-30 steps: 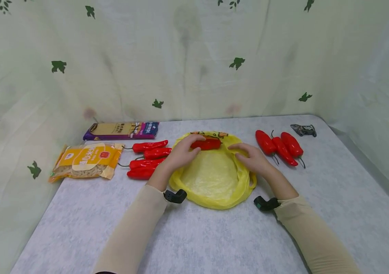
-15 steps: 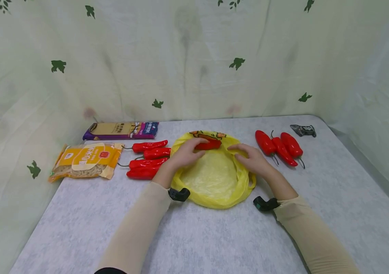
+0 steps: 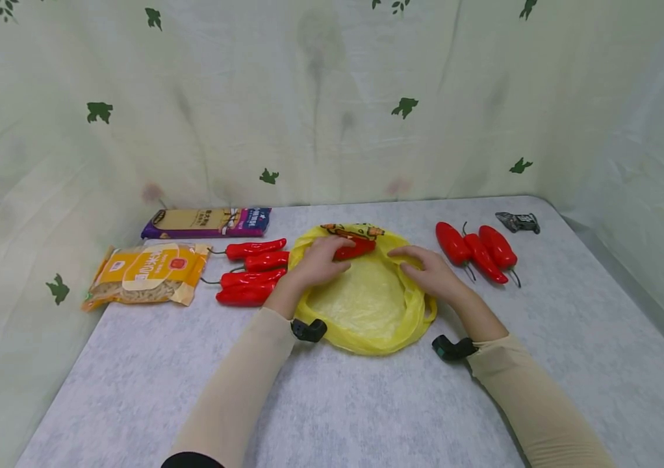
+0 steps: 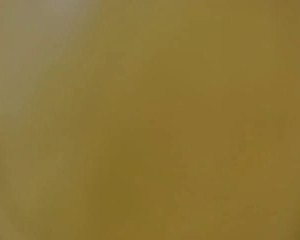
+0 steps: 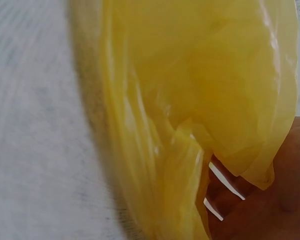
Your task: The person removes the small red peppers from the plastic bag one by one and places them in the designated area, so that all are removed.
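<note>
A yellow plastic bag [image 3: 361, 312] stands in the middle of the table, its mouth spread wide and its rim rolled outward. Inside it, against the far wall, lies a red pepper [image 3: 361, 248]. My left hand [image 3: 317, 263] reaches in over the left rim, and the pepper's near end sits between its fingers and thumb. On the opposite side my right hand [image 3: 428, 270] holds the bag's right rim between fingers and thumb. The right wrist view shows the yellow film [image 5: 215, 90] draped in front of that hand [image 5: 270, 200]. Yellow blur fills the left wrist view.
Several red peppers [image 3: 258, 262] lie left of the bag, and more red peppers [image 3: 477, 253] to its right. An orange food packet [image 3: 147, 274] and a purple-and-gold packet [image 3: 206, 223] lie at the left. A small dark object [image 3: 518, 222] is at the back right.
My left hand has shifted slightly right and toward me, deeper over the bag, covering more of the pepper. The bag's left rim moved a little. My right hand has stayed in place.
</note>
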{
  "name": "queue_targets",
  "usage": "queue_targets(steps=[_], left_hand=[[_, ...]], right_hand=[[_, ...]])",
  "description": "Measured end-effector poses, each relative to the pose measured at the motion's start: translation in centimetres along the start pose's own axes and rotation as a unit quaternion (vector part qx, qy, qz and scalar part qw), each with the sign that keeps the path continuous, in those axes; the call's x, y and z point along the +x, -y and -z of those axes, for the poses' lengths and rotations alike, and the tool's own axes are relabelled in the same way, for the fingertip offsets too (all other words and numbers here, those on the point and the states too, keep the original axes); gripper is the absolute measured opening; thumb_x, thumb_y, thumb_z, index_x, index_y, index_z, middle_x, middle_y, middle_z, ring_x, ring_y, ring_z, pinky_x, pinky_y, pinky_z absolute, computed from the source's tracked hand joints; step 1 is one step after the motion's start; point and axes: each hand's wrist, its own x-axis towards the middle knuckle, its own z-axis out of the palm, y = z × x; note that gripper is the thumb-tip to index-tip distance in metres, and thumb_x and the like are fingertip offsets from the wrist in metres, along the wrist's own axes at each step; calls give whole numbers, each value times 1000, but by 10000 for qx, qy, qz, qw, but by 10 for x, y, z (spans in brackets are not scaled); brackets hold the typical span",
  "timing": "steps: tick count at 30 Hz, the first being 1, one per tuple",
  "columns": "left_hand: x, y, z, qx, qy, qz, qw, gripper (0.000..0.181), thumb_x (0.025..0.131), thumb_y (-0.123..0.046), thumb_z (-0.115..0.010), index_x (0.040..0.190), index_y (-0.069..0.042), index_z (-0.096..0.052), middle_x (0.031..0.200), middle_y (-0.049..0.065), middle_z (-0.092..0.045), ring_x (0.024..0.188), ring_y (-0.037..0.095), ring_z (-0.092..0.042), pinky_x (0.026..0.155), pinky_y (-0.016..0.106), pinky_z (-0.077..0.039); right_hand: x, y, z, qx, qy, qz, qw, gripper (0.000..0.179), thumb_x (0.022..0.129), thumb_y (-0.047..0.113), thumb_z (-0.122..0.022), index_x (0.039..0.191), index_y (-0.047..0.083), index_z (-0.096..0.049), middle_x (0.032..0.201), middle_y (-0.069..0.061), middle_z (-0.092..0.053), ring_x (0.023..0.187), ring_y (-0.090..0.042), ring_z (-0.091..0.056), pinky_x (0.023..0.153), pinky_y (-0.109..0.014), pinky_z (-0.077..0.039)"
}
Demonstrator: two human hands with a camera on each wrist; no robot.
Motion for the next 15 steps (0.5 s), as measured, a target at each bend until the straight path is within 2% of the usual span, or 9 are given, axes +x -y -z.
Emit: queue_targets(steps=[3, 10, 15], left_hand=[[0, -1, 0, 68, -27, 16, 10000, 41, 97, -21, -63, 138, -18, -58, 148, 5, -54, 138, 31, -38, 117, 55, -26], [-2, -1, -2, 77, -145, 142, 9998, 36, 95, -17, -66, 131, -19, -62, 137, 2, -62, 129, 27, -45, 105, 48, -33], [-5, -3, -3, 86, -293, 147, 9994, 29, 94, -16, -68, 123, -18, -65, 128, 2, -66, 125, 25, -49, 101, 46, -33]], right_hand=[[0, 0, 0, -1, -5, 2, 10000, 35, 101, 21, -53, 135, 25, -60, 150, -2, -51, 147, -29, -36, 120, -57, -29], [-1, 2, -1, -11, -10, -20, 10000, 35, 101, 21, -53, 135, 25, -60, 150, -1, -52, 148, -29, -35, 121, -57, -28], [0, 2, -1, -31, -20, -20, 10000, 35, 101, 21, -53, 135, 24, -60, 150, -2, -51, 147, -29, -36, 120, -58, -29]])
